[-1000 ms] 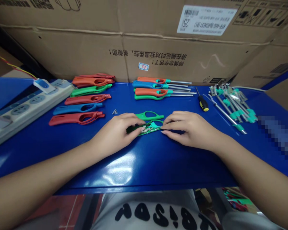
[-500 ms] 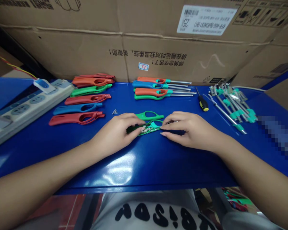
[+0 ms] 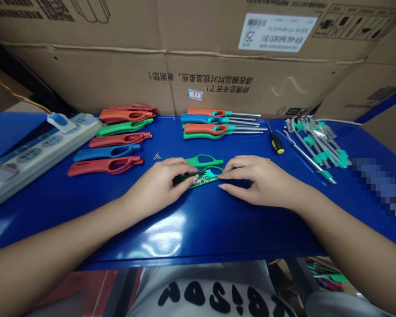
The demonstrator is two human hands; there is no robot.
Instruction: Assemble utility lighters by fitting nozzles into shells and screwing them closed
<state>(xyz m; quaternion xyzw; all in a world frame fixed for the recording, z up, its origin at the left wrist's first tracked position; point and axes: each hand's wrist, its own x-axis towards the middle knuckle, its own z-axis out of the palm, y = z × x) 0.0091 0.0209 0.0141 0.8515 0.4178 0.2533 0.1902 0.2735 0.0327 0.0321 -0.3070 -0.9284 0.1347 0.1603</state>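
Note:
Between my hands lies a green lighter half-shell (image 3: 198, 182), its open side up, with a teal trigger (image 3: 212, 173) and white wires inside. My left hand (image 3: 165, 179) grips its handle end between thumb and fingers. At the other end my right hand (image 3: 255, 179) pinches the shell near the trigger, where the fingers cover part of it. A second green half-shell (image 3: 206, 159) lies just behind, partly hidden by my left fingers. Several small screws (image 3: 157, 156) sit to the left of my left hand.
Red, blue, green and orange lighter shells (image 3: 106, 166) lie in a column at left, beside a power strip (image 3: 46, 152). Lighters with metal tubes (image 3: 218, 129) are at the back. A screwdriver (image 3: 276, 142) and a pile of lighter inner parts (image 3: 317, 141) lie right; a cardboard box (image 3: 119, 75) stands behind.
The camera view has shifted slightly. Both hands keep nearly the same hold on the green half-shell; the right thumb sits a little farther from its fingers.

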